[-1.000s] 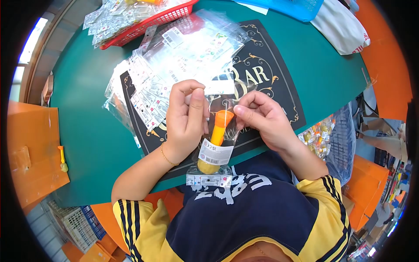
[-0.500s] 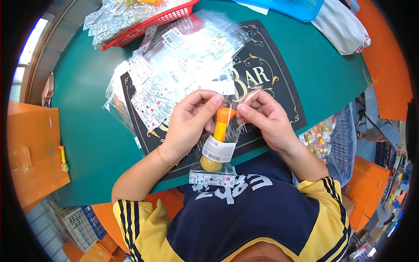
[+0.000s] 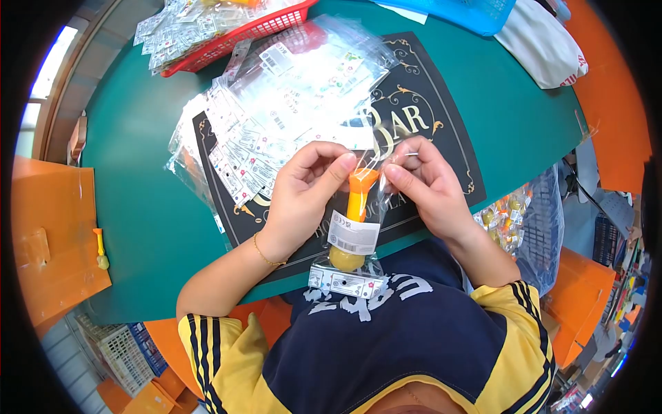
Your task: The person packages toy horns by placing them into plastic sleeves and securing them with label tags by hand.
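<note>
A clear plastic bag (image 3: 338,276) hangs between my hands over the table's near edge. Inside it is an orange and yellow toy (image 3: 358,196) with a round olive-yellow end at the bottom and a white barcode label (image 3: 354,233) around its middle. A printed strip (image 3: 345,283) crosses the bag's lower end. My left hand (image 3: 310,183) pinches the bag's upper left edge between thumb and fingers. On the other side, my right hand (image 3: 424,181) pinches its upper right edge. Beyond them lies a heap of flat printed bags (image 3: 276,110).
A black mat with "BAR" lettering (image 3: 441,90) covers part of the green table (image 3: 145,207). At the back are a red basket (image 3: 234,41) of bags and a blue tray (image 3: 476,17). A similar loose toy (image 3: 101,248) lies at left. Packed bags (image 3: 507,214) fill a lined crate at right.
The bag with the toy has shifted slightly right and tilted a little. Its upper edge is more gathered between my fingers, and both hands keep their pinch.
</note>
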A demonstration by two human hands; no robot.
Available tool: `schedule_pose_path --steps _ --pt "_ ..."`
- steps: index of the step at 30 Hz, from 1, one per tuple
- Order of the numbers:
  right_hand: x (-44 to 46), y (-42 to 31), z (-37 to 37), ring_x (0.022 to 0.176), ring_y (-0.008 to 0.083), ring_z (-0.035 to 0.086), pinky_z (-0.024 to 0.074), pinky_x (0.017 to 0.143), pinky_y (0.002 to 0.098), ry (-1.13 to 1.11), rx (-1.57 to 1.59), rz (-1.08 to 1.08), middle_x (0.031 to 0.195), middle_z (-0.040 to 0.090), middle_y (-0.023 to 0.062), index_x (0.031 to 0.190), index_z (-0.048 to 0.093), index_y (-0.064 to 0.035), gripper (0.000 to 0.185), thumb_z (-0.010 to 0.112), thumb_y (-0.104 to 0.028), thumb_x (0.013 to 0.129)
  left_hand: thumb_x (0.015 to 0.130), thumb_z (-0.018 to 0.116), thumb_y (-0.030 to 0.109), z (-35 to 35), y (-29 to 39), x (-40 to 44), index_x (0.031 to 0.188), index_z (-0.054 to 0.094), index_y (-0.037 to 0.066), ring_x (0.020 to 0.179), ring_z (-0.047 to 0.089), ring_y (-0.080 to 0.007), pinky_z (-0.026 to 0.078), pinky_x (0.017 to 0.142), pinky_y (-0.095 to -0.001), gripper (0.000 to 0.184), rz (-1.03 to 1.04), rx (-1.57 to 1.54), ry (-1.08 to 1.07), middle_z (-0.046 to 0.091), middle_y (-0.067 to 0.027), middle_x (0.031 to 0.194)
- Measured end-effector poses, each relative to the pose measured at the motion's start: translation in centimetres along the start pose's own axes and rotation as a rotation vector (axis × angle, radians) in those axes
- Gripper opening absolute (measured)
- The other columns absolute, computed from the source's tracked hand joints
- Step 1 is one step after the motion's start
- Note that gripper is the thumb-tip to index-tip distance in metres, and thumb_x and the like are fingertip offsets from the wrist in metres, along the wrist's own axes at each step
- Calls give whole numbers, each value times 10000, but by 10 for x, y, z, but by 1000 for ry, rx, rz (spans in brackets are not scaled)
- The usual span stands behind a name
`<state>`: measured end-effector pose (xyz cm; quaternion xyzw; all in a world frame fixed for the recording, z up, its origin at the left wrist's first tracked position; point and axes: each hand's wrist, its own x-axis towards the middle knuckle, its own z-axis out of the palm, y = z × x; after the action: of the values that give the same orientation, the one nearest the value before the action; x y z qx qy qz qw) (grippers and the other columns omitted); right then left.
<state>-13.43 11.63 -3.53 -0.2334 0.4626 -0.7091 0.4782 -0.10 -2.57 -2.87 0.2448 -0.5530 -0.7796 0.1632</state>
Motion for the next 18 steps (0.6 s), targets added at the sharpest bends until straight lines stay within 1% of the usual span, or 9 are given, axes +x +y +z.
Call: schedule_pose_path --steps 2,5,7,9,11,13,14,16,18 --pt "1 -2 -2 803 82 558 447 720 218 16 3 7 903 600 35 1056 495 -47 139 557 -65 932 934 592 129 2 0 -1 1020 565 9 826 575 -54 513 711 -211 150 12 -73 28 598 -25 921" --pt "2 -6 -6 768 83 545 435 699 214 19 -54 51 866 600 39 1094 505 -33 181 561 -66 926 939 581 123 -4 0 -1 1030 554 12 840 569 -55 522 741 -227 146 17 -60 32 594 -24 951" --pt "3 -9 -6 750 83 538 430 687 211 -2 -43 81 840 598 39 1168 519 -9 260 561 -73 920 942 576 122 -5 -1 1 1028 559 14 840 568 -56 515 750 -226 139 41 -53 27 594 -20 947" --pt "3 -10 -5 738 84 532 430 684 213 18 -33 80 837 597 39 1171 540 1 261 552 -67 919 944 571 121 -5 1 3 1026 564 16 839 566 -57 509 758 -224 132 65 -44 21 594 -16 943" --pt "3 -11 -3 726 85 527 429 681 216 36 -23 81 833 595 39 1174 560 11 266 543 -60 917 952 556 124 -5 5 4 1020 575 19 848 563 -58 493 775 -223 126 -5 -42 61 591 -12 932" --pt "1 -12 0 720 97 524 429 675 225 91 -36 128 836 586 47 1121 604 27 233 518 -38 915 955 550 125 -5 5 5 1018 581 22 852 562 -60 485 783 -223 124 -27 -72 52 588 -13 943" --pt "1 -11 -2 720 97 524 429 675 225 92 -36 129 836 586 47 1121 604 27 233 518 -38 915 958 544 126 -6 5 6 1016 586 26 855 561 -62 477 791 -223 123 -45 -101 42 585 -14 954" --pt "-1 -8 -9 729 108 528 431 673 230 1 -73 48 848 574 57 1063 628 39 208 498 -20 912 960 536 119 -11 -1 8 1009 581 33 845 554 -62 476 782 -224 108 -36 -162 3 576 -13 953" --pt "-1 -6 -11 731 114 528 430 675 233 -10 -60 55 851 569 62 1040 628 43 197 493 -15 909 961 529 112 -15 -5 10 1002 576 41 835 548 -62 474 773 -224 94 -26 -222 -37 566 -11 952"
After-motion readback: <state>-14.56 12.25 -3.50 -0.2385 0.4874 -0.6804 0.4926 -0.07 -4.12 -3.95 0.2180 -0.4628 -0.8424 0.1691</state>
